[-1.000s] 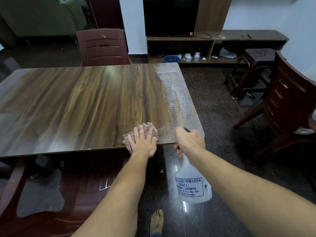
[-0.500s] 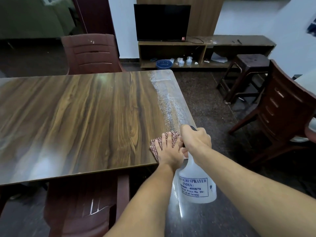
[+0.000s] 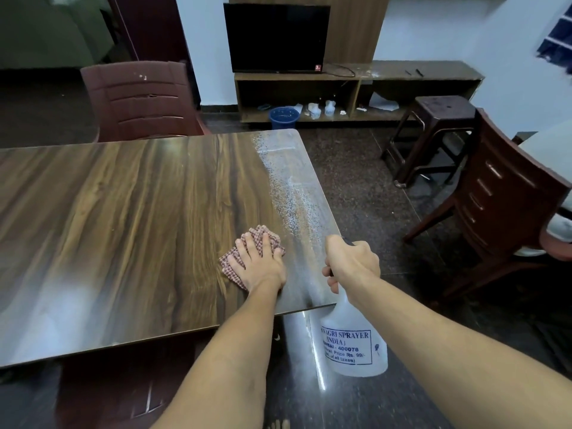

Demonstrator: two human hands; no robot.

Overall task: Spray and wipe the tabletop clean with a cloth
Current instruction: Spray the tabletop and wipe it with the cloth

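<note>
A dark wood-grain tabletop (image 3: 123,218) fills the left and middle of the head view. A band of spray droplets (image 3: 294,199) runs along its right end. My left hand (image 3: 258,264) lies flat, fingers spread, pressing a red-checked cloth (image 3: 230,270) onto the table near the front right corner. Just to the right, my right hand (image 3: 351,263) grips the neck of a translucent white spray bottle (image 3: 353,345), which hangs past the table's right edge, over the floor. The sprayer head is hidden by my fingers.
A maroon chair (image 3: 139,100) stands behind the table, another (image 3: 507,212) to the right, and one is tucked under the near edge (image 3: 123,382). A dark stool (image 3: 433,134) and a TV unit (image 3: 309,88) with a blue bucket (image 3: 283,117) stand beyond on the dark floor.
My left hand and the cloth slid right toward the sprayed band, then back left and farther onto the table. The view shifted, and the right hand kept hold of the bottle.
</note>
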